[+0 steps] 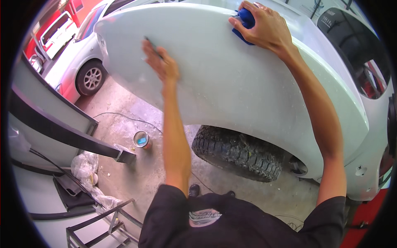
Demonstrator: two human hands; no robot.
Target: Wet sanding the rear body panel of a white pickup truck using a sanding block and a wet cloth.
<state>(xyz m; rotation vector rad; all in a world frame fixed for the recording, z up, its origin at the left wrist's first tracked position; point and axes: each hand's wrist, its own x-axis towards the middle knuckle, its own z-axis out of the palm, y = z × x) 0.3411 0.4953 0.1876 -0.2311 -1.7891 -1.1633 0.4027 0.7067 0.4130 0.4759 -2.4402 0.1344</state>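
My left hand [163, 64] is at the left part of a white curved vehicle body panel [235, 82], its slightly blurred fingers against a thin dark piece [152, 45] that I cannot clearly make out. Higher up, near the panel's upper edge, my right hand [269, 29] grips a blue pad or cloth [246, 20] against the surface, fingers curled over it. Below the panel's arched cut-out sits a large knobbly black tyre [233, 151].
A white car [70, 76] stands behind at left. On the concrete floor are a tin [141, 139], cables and crumpled plastic sheeting [84, 167]. Dark-edged panels [53, 124] and a metal frame [93, 223] line the left. A dark vehicle window [351, 53] is at right.
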